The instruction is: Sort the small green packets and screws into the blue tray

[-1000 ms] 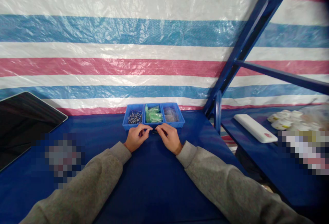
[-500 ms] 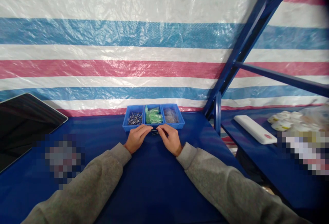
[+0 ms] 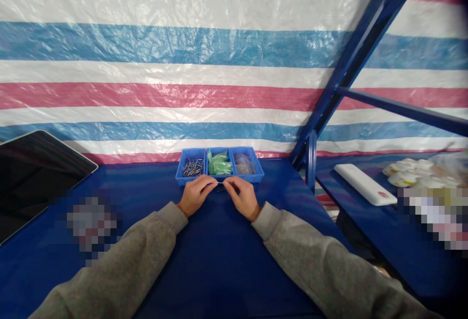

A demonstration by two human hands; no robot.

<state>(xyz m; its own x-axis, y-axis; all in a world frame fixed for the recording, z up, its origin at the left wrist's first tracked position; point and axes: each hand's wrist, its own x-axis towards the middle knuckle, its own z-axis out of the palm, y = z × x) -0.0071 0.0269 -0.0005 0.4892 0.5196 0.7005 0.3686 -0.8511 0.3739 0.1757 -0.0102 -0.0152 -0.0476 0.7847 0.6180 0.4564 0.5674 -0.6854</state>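
Observation:
My left hand [image 3: 196, 195] and my right hand [image 3: 243, 197] are both closed in a pinch, fingertips facing each other a short gap apart. A thin, pale metal rod [image 3: 220, 183] spans that gap, held at both ends. Just under it a few thin dark slivers [image 3: 221, 190] show, too small to name. Right behind my hands stand three joined blue bins. Small metal pin-like pieces [image 3: 193, 168] lie in the left bin [image 3: 178, 175], green plastic [image 3: 221, 163] fills the middle one, and clear plastic bags [image 3: 244, 164] are in the right one [image 3: 260, 171].
The blue tabletop [image 3: 219, 260] carries a dark-screened flat device [image 3: 40, 177] and a blurred-out item [image 3: 91, 221] at left. A blue metal frame [image 3: 340, 80] slopes up on the right. Past it, another blue table holds a white oblong case [image 3: 365, 185] and white rounded objects [image 3: 405, 172].
The pale rod now shows clearly between my fingertips, where darker slivers showed before. My left fingers have tilted slightly; the whole view has shifted a little.

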